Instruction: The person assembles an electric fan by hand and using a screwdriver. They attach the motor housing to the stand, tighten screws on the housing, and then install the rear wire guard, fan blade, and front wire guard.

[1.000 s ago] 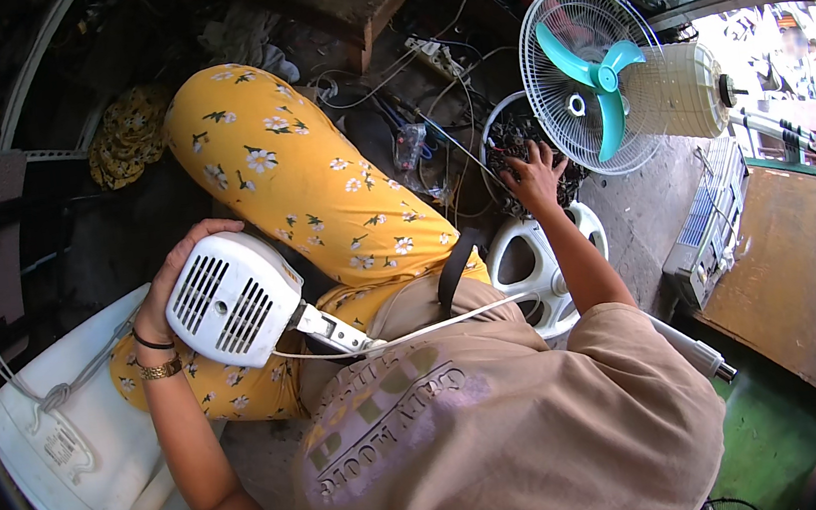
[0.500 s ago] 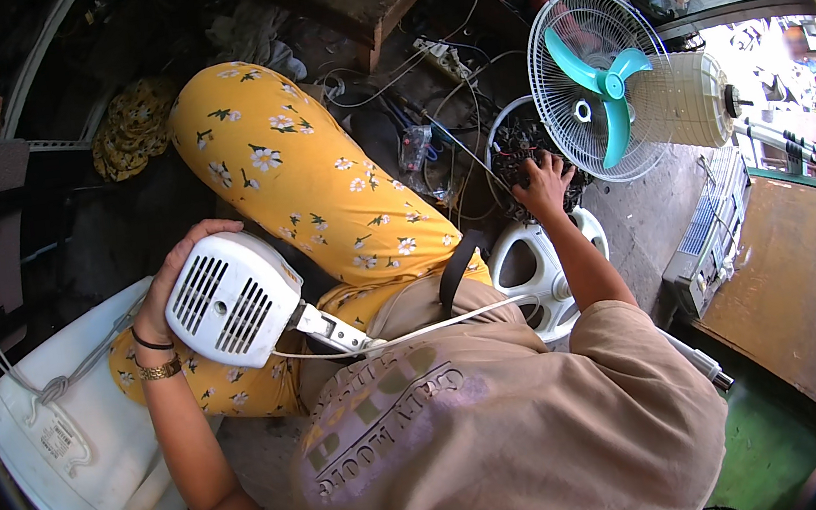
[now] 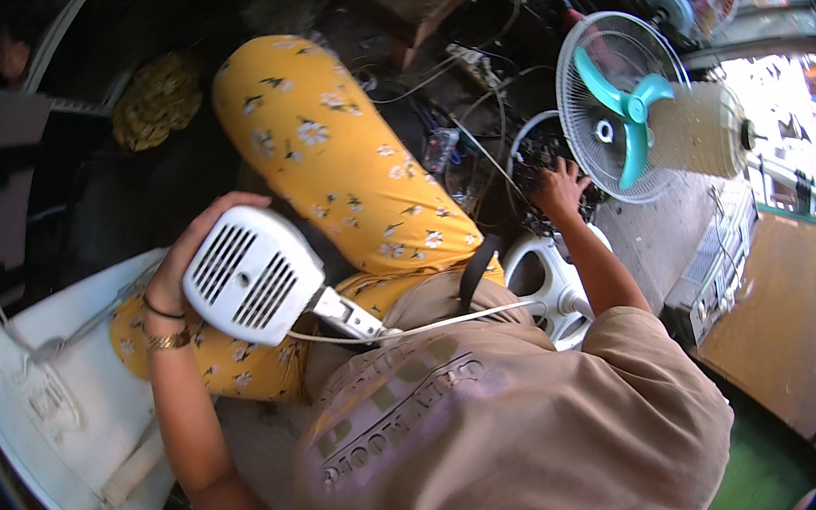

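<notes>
My left hand (image 3: 186,265) is wrapped round the side of a white fan motor housing (image 3: 254,273) with slotted vents. The housing rests by my lap, its neck and a white cord running toward my waist. Off to the right, my right hand (image 3: 562,189) reaches into a round, pale-rimmed container (image 3: 525,131) of small dark pieces. Its fingers are spread among them, and their tips are partly hidden; no held piece can be made out. A white fan base (image 3: 567,282) with large openings lies just below that hand.
A fan with teal blades (image 3: 635,108) and a wire guard stands right of the container. Cables and a power strip (image 3: 474,64) lie beyond. On the left is a large white panel (image 3: 19,375); at right, a grey metal unit (image 3: 706,266) and a brown board (image 3: 777,314).
The view has shifted, so most things sit slightly further right. My right hand stays in the container with its fingers a little more spread. My left hand keeps hold of the motor housing.
</notes>
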`<action>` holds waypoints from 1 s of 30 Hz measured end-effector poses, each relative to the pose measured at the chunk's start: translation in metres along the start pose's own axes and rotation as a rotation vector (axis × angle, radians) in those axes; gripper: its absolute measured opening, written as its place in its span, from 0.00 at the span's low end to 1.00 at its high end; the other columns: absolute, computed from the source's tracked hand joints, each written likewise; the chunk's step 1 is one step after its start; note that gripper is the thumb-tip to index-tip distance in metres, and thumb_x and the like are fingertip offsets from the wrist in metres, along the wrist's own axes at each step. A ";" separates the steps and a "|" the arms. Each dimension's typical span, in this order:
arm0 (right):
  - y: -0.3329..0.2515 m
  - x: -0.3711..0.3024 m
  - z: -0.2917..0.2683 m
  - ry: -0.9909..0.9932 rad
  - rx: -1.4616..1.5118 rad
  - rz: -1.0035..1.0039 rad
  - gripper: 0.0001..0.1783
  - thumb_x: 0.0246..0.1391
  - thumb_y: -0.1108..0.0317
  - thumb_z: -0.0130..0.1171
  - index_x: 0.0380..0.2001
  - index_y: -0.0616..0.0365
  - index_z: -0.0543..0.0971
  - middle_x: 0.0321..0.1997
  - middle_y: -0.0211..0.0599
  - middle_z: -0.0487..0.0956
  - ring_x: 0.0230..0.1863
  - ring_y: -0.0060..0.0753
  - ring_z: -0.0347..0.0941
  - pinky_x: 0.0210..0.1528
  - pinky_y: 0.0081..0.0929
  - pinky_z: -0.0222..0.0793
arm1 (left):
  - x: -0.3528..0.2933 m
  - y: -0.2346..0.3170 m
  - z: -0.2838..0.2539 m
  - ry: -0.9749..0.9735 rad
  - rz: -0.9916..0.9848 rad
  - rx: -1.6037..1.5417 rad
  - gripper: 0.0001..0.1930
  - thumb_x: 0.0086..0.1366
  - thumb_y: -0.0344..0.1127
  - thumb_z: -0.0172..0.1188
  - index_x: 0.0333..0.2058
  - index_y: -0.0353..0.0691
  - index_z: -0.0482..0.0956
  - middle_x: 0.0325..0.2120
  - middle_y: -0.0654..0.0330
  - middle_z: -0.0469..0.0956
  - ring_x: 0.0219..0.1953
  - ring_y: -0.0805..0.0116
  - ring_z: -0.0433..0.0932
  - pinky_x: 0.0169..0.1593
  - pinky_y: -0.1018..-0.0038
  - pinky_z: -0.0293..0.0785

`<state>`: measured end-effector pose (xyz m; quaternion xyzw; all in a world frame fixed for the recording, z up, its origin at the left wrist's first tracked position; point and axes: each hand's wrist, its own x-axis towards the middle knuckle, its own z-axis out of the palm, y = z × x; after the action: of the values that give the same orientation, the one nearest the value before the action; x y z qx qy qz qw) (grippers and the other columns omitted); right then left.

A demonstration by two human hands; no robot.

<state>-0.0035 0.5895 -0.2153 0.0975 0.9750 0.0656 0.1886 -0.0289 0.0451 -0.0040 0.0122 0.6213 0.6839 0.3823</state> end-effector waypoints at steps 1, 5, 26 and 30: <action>-0.004 0.002 -0.002 0.003 0.003 -0.012 0.23 0.35 0.59 0.67 0.41 0.38 0.81 0.64 0.41 0.63 0.66 0.52 0.54 0.60 0.70 0.46 | -0.002 0.004 0.003 -0.027 0.005 -0.013 0.33 0.67 0.59 0.40 0.54 0.34 0.69 0.49 0.58 0.73 0.51 0.73 0.71 0.57 0.75 0.65; -0.012 0.000 -0.011 -0.086 0.027 0.061 0.27 0.34 0.58 0.66 0.45 0.35 0.80 0.64 0.35 0.64 0.65 0.51 0.55 0.60 0.68 0.45 | 0.005 -0.012 -0.003 -0.003 0.112 0.026 0.24 0.71 0.49 0.42 0.51 0.35 0.72 0.43 0.62 0.76 0.47 0.75 0.72 0.56 0.77 0.65; -0.013 0.001 0.026 0.024 0.104 0.246 0.26 0.38 0.56 0.64 0.45 0.49 0.79 0.61 0.36 0.66 0.63 0.52 0.58 0.59 0.79 0.42 | 0.007 -0.005 -0.003 -0.006 0.043 0.325 0.26 0.70 0.53 0.38 0.53 0.40 0.74 0.48 0.58 0.71 0.53 0.68 0.68 0.59 0.72 0.60; -0.005 0.000 0.037 0.120 0.046 0.169 0.22 0.40 0.56 0.66 0.42 0.47 0.80 0.57 0.33 0.69 0.61 0.49 0.59 0.60 0.76 0.43 | 0.013 0.008 -0.001 -0.076 0.104 0.387 0.26 0.70 0.51 0.36 0.51 0.38 0.74 0.48 0.57 0.72 0.54 0.67 0.67 0.61 0.73 0.57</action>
<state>0.0096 0.5876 -0.2498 0.1796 0.9741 0.0646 0.1216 -0.0424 0.0520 -0.0027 0.1431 0.7248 0.5696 0.3601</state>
